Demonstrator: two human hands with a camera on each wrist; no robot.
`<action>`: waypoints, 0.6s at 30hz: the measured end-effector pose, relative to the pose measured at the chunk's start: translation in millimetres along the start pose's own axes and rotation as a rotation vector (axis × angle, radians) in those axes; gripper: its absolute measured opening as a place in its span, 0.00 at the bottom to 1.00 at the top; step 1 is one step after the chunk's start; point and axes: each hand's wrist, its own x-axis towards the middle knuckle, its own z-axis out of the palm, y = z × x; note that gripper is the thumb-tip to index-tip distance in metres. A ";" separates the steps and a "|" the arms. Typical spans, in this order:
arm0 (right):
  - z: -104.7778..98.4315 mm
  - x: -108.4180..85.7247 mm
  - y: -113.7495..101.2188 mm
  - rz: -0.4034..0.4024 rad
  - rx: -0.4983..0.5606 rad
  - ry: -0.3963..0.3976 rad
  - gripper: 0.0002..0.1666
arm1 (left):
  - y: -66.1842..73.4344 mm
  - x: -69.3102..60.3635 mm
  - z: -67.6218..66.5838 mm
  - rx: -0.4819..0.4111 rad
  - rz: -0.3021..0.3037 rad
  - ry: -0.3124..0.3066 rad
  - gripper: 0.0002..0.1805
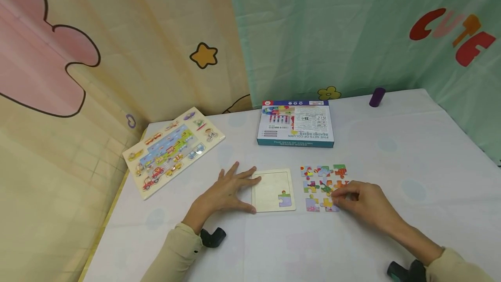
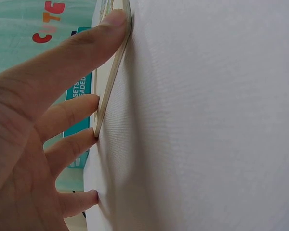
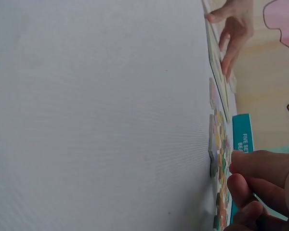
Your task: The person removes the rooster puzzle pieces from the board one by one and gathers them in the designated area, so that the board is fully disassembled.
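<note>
My left hand (image 1: 227, 190) has its fingers spread at the left side of a shallow wooden puzzle tray (image 1: 270, 182); thumb and fingertips touch its edge in the left wrist view. One purple-and-green puzzle piece (image 1: 285, 200) lies in the tray's lower right corner. Right of the tray, several colourful puzzle pieces (image 1: 312, 204) lie flat in rows. My right hand (image 1: 364, 203) is over their lower right, thumb and index fingertips close together at a yellow-and-purple puzzle piece (image 1: 329, 205). Whether they pinch a piece is hidden, also in the right wrist view.
Behind the tray lies a flat teal-edged box (image 1: 295, 127). A larger wooden picture board with vehicles (image 1: 172, 151) lies at the back left. A dark purple cylinder (image 1: 377, 97) is at the far table edge. Printed curtains hang behind the white-covered table (image 1: 430, 177).
</note>
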 end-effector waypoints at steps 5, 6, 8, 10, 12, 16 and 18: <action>0.1 5.0 -5.7 -0.012 0.020 0.006 0.09 | 0.1 -0.6 -0.3 0.000 0.000 -0.002 0.49; 1.2 6.6 -7.4 -0.016 0.028 0.002 0.09 | 0.1 -0.7 -0.3 -0.002 0.000 -0.001 0.49; 5.0 9.9 -11.3 -0.023 0.044 -0.009 0.10 | 0.0 -1.0 -0.1 -0.001 0.000 -0.001 0.49; 10.4 13.5 -15.7 -0.026 0.057 -0.024 0.11 | -0.2 -1.1 0.3 -0.005 -0.001 0.001 0.49; 16.8 17.2 -20.6 -0.032 0.075 -0.040 0.12 | -0.6 -0.9 1.0 -0.005 -0.002 0.001 0.49; 31.2 24.4 -31.4 -0.082 0.069 -0.065 0.15 | -0.9 -0.4 2.0 -0.008 -0.007 0.002 0.49; 38.5 28.2 -37.1 -0.099 0.053 -0.078 0.16 | -0.7 -0.2 2.0 -0.012 -0.004 0.006 0.49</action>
